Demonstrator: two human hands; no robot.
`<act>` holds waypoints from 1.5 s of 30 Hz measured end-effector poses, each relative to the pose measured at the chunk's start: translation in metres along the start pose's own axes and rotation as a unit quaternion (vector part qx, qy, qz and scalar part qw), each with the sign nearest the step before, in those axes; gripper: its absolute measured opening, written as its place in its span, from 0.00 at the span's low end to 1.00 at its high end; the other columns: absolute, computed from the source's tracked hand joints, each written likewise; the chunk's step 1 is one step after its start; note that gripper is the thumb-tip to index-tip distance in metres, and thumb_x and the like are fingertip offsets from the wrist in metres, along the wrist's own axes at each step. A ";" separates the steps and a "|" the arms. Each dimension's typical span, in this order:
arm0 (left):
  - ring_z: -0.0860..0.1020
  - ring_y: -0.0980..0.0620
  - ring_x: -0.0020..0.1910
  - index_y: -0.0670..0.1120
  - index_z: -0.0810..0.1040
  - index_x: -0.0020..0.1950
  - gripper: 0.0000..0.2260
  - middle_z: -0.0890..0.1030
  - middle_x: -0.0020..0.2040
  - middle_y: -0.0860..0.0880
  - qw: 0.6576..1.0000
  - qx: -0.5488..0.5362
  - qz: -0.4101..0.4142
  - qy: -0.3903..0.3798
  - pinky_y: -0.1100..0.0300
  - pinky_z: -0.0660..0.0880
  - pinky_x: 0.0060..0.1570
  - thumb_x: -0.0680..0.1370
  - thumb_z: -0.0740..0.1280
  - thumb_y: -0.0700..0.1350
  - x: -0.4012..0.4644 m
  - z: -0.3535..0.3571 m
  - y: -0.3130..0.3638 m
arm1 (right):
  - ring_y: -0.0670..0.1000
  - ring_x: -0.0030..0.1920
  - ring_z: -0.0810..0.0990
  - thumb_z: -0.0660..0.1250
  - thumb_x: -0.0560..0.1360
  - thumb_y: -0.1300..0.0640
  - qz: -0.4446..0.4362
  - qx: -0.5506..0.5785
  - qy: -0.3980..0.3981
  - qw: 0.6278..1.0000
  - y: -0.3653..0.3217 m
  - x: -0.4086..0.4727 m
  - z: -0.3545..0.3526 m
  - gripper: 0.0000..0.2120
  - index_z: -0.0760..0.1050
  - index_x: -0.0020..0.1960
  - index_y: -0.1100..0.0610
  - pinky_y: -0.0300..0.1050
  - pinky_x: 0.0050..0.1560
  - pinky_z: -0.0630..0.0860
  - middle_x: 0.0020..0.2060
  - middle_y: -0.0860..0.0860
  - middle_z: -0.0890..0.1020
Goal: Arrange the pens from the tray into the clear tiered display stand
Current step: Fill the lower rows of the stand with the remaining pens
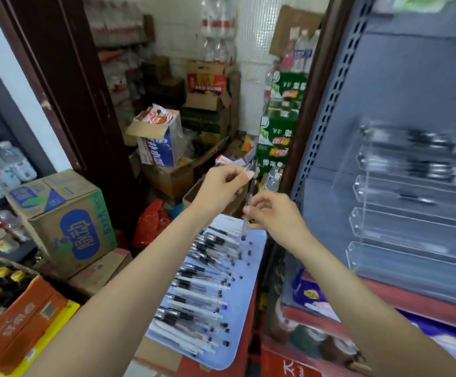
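Pens [207, 270] mostly remain on the tray [244, 303] at six o'clock; the stand [412, 200] at three o'clock seems barely stocked through blur. Both hands, left [222, 187] and right [274, 216], pinch one pen [248, 200].

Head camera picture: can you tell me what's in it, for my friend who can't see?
Two hands hold one pen upright over a blue tray full of pens: the left hand pinches its top, the right hand its lower part. To the right, a clear tiered stand sits on a shelf, with some pens in its upper rows. Cardboard boxes are stacked behind and to the left.
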State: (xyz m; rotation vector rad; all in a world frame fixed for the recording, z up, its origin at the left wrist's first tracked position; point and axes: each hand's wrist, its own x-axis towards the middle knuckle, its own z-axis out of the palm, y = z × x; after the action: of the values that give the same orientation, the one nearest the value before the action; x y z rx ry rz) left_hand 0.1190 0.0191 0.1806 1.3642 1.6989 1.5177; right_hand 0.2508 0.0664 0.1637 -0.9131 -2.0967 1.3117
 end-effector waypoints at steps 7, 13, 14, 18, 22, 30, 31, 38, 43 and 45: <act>0.75 0.59 0.34 0.42 0.80 0.46 0.08 0.79 0.36 0.50 0.977 0.154 0.134 -0.061 0.63 0.69 0.38 0.77 0.66 0.46 0.020 0.108 0.072 | 0.50 0.46 0.81 0.64 0.77 0.55 -0.052 0.002 0.108 0.993 0.011 -0.034 -0.139 0.08 0.72 0.56 0.51 0.46 0.45 0.78 0.44 0.49 0.80; 0.77 0.50 0.40 0.42 0.81 0.48 0.08 0.82 0.41 0.46 0.949 0.241 0.181 -0.088 0.61 0.68 0.40 0.76 0.67 0.46 0.022 0.206 0.116 | 0.39 0.34 0.80 0.65 0.75 0.67 -0.115 0.084 0.146 0.979 0.030 -0.065 -0.244 0.05 0.78 0.46 0.60 0.31 0.37 0.76 0.37 0.51 0.81; 0.75 0.52 0.39 0.43 0.81 0.48 0.07 0.81 0.39 0.48 0.948 0.243 0.185 -0.084 0.65 0.67 0.38 0.76 0.68 0.46 0.022 0.217 0.121 | 0.39 0.33 0.80 0.66 0.74 0.69 -0.117 0.084 0.149 0.978 0.034 -0.069 -0.256 0.05 0.78 0.44 0.60 0.31 0.38 0.76 0.36 0.52 0.81; 0.70 0.53 0.40 0.43 0.81 0.50 0.08 0.75 0.37 0.51 0.939 0.288 0.187 -0.032 0.63 0.60 0.37 0.77 0.66 0.45 0.023 0.243 0.130 | 0.41 0.32 0.81 0.68 0.72 0.69 -0.107 0.103 0.202 0.968 0.055 -0.078 -0.299 0.07 0.80 0.40 0.59 0.30 0.38 0.76 0.34 0.51 0.82; 0.67 0.53 0.44 0.45 0.77 0.50 0.06 0.65 0.38 0.56 0.944 0.287 0.158 -0.047 0.66 0.59 0.43 0.79 0.61 0.40 0.021 0.253 0.123 | 0.49 0.38 0.84 0.69 0.72 0.65 -0.080 0.110 0.240 0.961 0.078 -0.078 -0.327 0.09 0.81 0.38 0.53 0.40 0.48 0.80 0.35 0.49 0.84; 0.77 0.62 0.35 0.47 0.76 0.61 0.12 0.77 0.46 0.53 0.971 0.211 0.112 -0.002 0.76 0.71 0.35 0.78 0.65 0.42 0.012 0.249 0.120 | 0.46 0.37 0.82 0.69 0.73 0.65 -0.063 0.017 0.203 0.977 0.097 -0.059 -0.333 0.07 0.81 0.40 0.55 0.41 0.49 0.79 0.37 0.49 0.83; 0.78 0.62 0.34 0.47 0.77 0.58 0.10 0.78 0.47 0.54 0.972 0.212 0.104 0.008 0.76 0.71 0.33 0.77 0.66 0.43 0.012 0.248 0.120 | 0.46 0.38 0.82 0.70 0.72 0.65 -0.066 -0.023 0.197 0.978 0.097 -0.057 -0.330 0.05 0.81 0.41 0.56 0.37 0.49 0.78 0.37 0.49 0.83; 0.76 0.58 0.46 0.50 0.77 0.62 0.16 0.76 0.50 0.51 0.958 0.268 0.104 0.016 0.73 0.70 0.50 0.76 0.65 0.37 0.010 0.240 0.115 | 0.49 0.42 0.81 0.73 0.70 0.61 -0.090 -0.260 0.108 0.955 0.100 -0.035 -0.319 0.02 0.83 0.42 0.56 0.44 0.50 0.77 0.40 0.52 0.84; 0.78 0.62 0.42 0.48 0.78 0.59 0.12 0.79 0.48 0.54 0.968 0.234 0.092 0.013 0.80 0.70 0.43 0.76 0.67 0.39 0.010 0.235 0.112 | 0.49 0.41 0.80 0.73 0.70 0.62 -0.059 -0.297 0.078 0.950 0.098 -0.026 -0.320 0.02 0.83 0.42 0.57 0.44 0.51 0.77 0.41 0.54 0.84; 0.80 0.61 0.41 0.47 0.79 0.56 0.10 0.80 0.46 0.55 0.971 0.224 0.086 0.008 0.78 0.72 0.42 0.76 0.67 0.39 0.011 0.234 0.111 | 0.49 0.41 0.79 0.73 0.70 0.63 -0.051 -0.297 0.069 0.951 0.098 -0.024 -0.319 0.02 0.83 0.43 0.58 0.44 0.51 0.77 0.41 0.55 0.84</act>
State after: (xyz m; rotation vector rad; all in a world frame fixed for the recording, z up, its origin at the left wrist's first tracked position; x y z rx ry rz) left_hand 0.3538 0.1213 0.2239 1.7669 2.0647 1.2790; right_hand 0.5194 0.2615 0.2042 -1.0719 -2.4273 0.5363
